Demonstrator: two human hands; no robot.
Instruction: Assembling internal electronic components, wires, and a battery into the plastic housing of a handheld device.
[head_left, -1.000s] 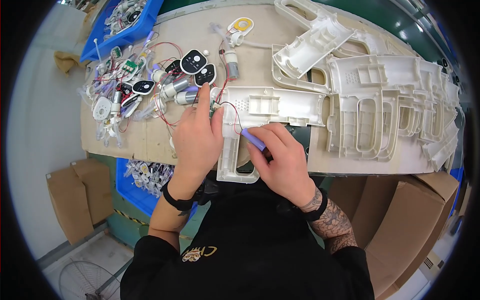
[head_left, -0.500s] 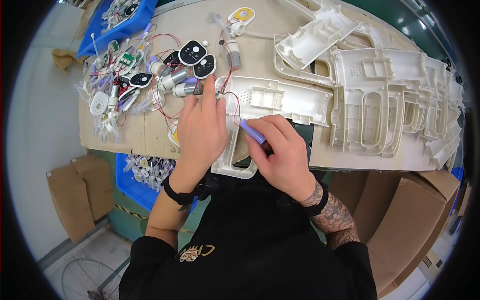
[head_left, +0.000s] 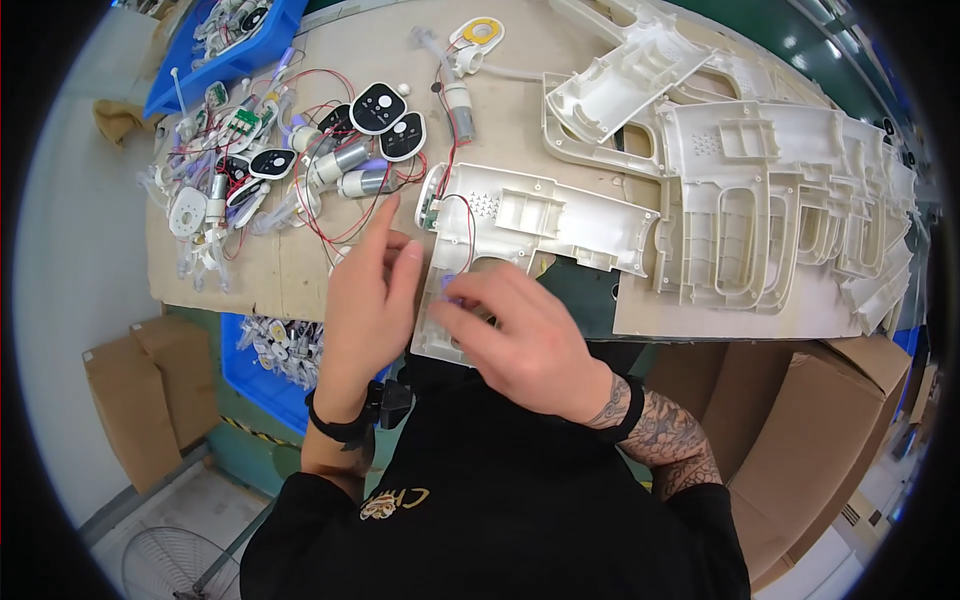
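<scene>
A white plastic housing half (head_left: 590, 225) with a looped handle lies in front of me, its hollow inner side up. My right hand (head_left: 525, 340) is over the handle end, thumb and fingers closed around a purple cylindrical battery (head_left: 449, 284), mostly hidden by the fingers. From the battery, thin red and black wires run up to a small green circuit board at the housing's left end. My left hand (head_left: 368, 310) is raised just left of the handle, index finger stretched out and thumb apart, with nothing in it.
Wired parts with grey motors (head_left: 365, 182), black oval button panels (head_left: 378, 108) and clear tubes heap at the left. Another motor (head_left: 459, 110) lies beyond the housing. Stacked white housings (head_left: 720, 150) fill the right. Blue bins (head_left: 235, 60) of parts stand far left and below the table edge.
My right hand has brought the battery left and nearer to me, down into the handle area. My left hand has drawn back from the circuit board end toward me.
</scene>
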